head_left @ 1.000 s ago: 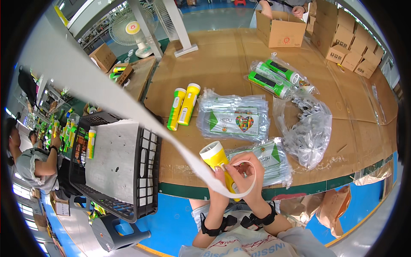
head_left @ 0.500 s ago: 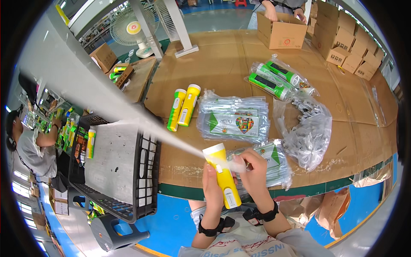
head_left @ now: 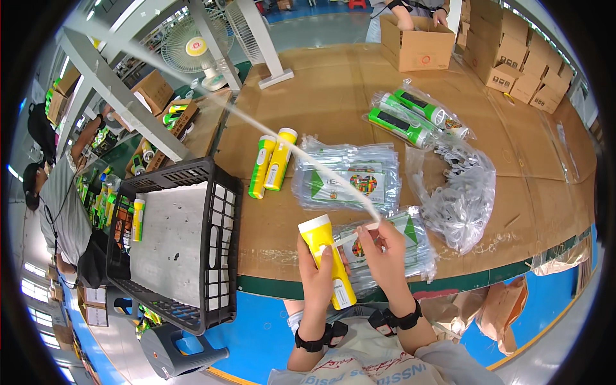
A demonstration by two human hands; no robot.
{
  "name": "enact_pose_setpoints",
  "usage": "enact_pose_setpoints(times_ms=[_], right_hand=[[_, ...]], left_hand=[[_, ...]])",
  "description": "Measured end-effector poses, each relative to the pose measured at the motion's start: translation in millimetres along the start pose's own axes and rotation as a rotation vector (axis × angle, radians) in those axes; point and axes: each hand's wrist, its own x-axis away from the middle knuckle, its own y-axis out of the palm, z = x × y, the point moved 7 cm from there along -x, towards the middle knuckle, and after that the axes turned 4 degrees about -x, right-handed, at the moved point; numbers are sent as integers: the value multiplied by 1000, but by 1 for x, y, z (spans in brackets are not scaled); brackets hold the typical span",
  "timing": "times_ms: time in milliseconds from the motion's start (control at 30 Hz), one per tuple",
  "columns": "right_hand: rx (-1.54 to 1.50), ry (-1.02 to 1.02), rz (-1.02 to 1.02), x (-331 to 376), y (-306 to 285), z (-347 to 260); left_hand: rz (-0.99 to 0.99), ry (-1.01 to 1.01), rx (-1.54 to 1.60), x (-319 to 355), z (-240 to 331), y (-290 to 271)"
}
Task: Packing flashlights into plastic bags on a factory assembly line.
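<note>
1. Head view looks down on a wide table (head_left: 321, 96) covered in brown cardboard sheets, with a green front edge.
2. At the table's left stands a black plastic crate (head_left: 176, 244) lined with a grey sheet, set on a grey stool (head_left: 176, 353).
3. Brown cardboard boxes (head_left: 513, 64) are stacked at the far right corner, and an open carton (head_left: 417, 48) sits at the far edge, where another person's arms reach into it.
4. A crumpled clear plastic bag (head_left: 462, 192) lies at the right of the table.
5. A stack of flat clear packets (head_left: 346, 176) with printed cards lies at the centre; a second stack (head_left: 410, 250) lies just beyond the right hand.
6. Two green flashlights in bags (head_left: 410, 115) lie farther back; two yellow flashlights (head_left: 273, 163) lie side by side left of the centre stack.
7. Left hand (head_left: 317, 276) is clamped around the body of a yellow flashlight (head_left: 326, 256), held over the table's front edge with its white head tilted up and left.
8. Right hand (head_left: 385, 253) has its fingers pinched together on a thin white strap (head_left: 289, 147), which stretches up and left across the table.
</note>
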Motion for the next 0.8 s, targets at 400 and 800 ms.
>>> enact_pose_setpoints(times_ms=[400,800], right_hand=[[173,-489,34,15,15,-50],[-426,80,299,-4,-22,6]], left_hand=[[-162,213,-494,-50,41,15],[-308,44,-503,-58,7,22]])
